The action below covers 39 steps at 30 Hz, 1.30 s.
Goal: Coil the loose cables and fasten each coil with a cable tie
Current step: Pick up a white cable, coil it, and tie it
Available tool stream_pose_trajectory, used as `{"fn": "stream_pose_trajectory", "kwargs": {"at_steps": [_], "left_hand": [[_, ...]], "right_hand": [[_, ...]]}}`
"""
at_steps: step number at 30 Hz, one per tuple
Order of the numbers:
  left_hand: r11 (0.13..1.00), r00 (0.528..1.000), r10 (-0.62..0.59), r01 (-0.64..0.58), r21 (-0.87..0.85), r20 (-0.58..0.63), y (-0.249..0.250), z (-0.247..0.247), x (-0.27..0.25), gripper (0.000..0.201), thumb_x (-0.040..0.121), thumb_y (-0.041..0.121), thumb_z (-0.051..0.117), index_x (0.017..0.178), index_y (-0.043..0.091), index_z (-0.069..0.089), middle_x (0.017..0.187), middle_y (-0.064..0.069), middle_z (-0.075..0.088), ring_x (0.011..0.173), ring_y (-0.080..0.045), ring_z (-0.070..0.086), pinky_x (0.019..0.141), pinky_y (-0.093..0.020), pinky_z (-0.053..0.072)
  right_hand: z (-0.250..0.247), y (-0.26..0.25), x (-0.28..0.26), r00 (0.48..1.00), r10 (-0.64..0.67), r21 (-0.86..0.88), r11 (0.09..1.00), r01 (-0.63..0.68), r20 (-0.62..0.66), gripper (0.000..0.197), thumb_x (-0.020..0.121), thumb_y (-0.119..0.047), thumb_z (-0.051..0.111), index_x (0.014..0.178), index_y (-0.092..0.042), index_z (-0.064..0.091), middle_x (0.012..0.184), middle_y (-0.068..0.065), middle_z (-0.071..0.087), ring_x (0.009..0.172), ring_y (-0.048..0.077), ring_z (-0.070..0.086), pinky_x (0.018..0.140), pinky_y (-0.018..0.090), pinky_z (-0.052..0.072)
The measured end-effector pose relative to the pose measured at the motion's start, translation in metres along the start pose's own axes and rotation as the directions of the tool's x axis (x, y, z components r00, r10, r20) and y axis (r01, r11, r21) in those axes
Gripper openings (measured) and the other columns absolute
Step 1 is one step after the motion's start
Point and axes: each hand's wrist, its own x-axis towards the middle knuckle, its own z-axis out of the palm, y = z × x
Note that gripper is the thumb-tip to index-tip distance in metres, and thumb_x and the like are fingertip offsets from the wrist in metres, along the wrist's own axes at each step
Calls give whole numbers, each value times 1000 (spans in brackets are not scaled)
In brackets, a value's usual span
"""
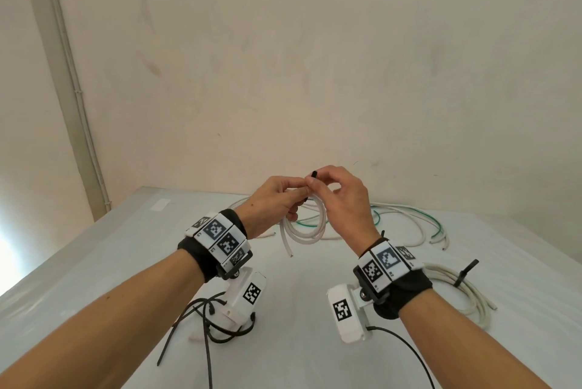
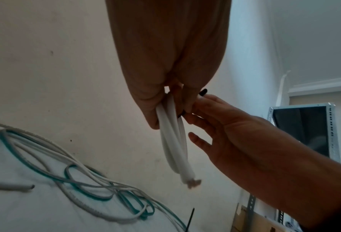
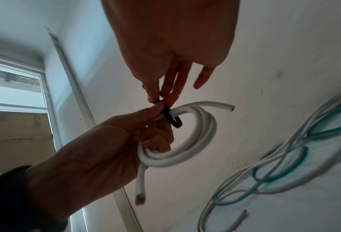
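cream wall (image 1: 315, 57) behind a pale table (image 1: 78, 262), daylit window (image 3: 14, 87) at left.

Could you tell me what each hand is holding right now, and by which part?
The left hand grips the white cable coil at its upper side; the right hand pinches the black cable tie looped around it there.

No words, brand names or numbers can be read anywhere; the only signs are black-and-white square code markers on the wristbands (image 1: 220, 239) and on the white camera housings (image 1: 345, 313) below both wrists, and they carry no legible letters.
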Motion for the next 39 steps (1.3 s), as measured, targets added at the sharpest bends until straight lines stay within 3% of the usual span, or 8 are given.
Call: {"fn": "stream_pose_trajectory", "kwargs": {"at_steps": [9, 16, 19, 22, 28, 33, 36, 39], "left_hand": [[998, 998, 39, -41, 45, 54, -4, -2, -2, 25, 107, 15, 54, 121, 8, 73, 69, 5, 37, 61, -12, 35, 61, -25, 40], [997, 985, -13, 0, 78, 172, 3, 1, -6, 23, 105, 21, 59, 119, 16, 76, 72, 3, 35, 63, -13, 35, 62, -23, 41], [1000, 983, -20, 19, 7, 182, 0, 3, -7, 21, 103, 22, 61, 116, 16, 77, 75, -3, 29, 66, -15, 31, 62, -24, 39], [999, 986, -25, 31, -36, 167, -6, 2, -9, 23, 104, 17, 59, 119, 11, 76, 81, -10, 21, 67, -16, 28, 63, -25, 37], [1000, 991, -18, 19, -8, 132, -4, 2, -6, 21, 103, 11, 59, 120, 6, 72, 71, -1, 33, 61, -13, 33, 57, -22, 40], [995, 980, -98, 94, 31, 172, 11, 1, -4, 22, 101, 17, 65, 120, 9, 74, 70, 3, 38, 59, -10, 36, 57, -21, 40], [992, 979, -105, 115, -48, 174, 15, 2, -4, 31, 102, 19, 63, 125, -2, 68, 71, 3, 36, 59, -9, 32, 56, -20, 34], [985, 990, -78, 95, -143, 121, 13, 2, -1, 28, 104, 14, 57, 123, -2, 69, 72, 2, 37, 60, -9, 32, 55, -19, 36]], "right_hand": [[-23, -28, 14, 997, 3, 30, 1000, -5, 74, 5, 88, -21, 81, 86, -17, 78, 93, -8, 74, 81, -1, 63, 76, 17, 45], [-35, -36, 9, 983, 109, 144, 981, -130, 145, 14, 93, -20, 76, 92, -6, 74, 95, 10, 76, 91, 18, 76, 82, 30, 55], [-32, -43, 4, 973, 106, 245, 957, -156, 203, 14, 96, -10, 71, 96, 4, 67, 96, 23, 73, 90, 37, 76, 86, 55, 58], [-29, -43, 1, 968, 109, 229, 960, -161, 225, 13, 96, -7, 70, 95, 5, 69, 90, 24, 75, 90, 43, 74, 90, 62, 56], [-28, -48, -7, 975, 107, 190, 971, -145, 193, 9, 94, -11, 74, 91, -3, 74, 88, 19, 77, 91, 42, 72, 89, 51, 61], [-39, -44, -9, 968, 130, 307, 932, -193, 213, 19, 95, -16, 74, 107, -2, 73, 100, 15, 78, 100, 32, 75, 93, 35, 60], [-46, -27, -7, 954, 148, 23, 987, -159, 261, 31, 94, -35, 75, 121, -19, 71, 115, -4, 76, 111, 9, 70, 99, 25, 54], [-45, -6, -17, 910, 210, -293, 950, -104, 359, 29, 100, -44, 61, 119, -24, 69, 108, -4, 75, 103, 14, 71, 96, 44, 57]]}}
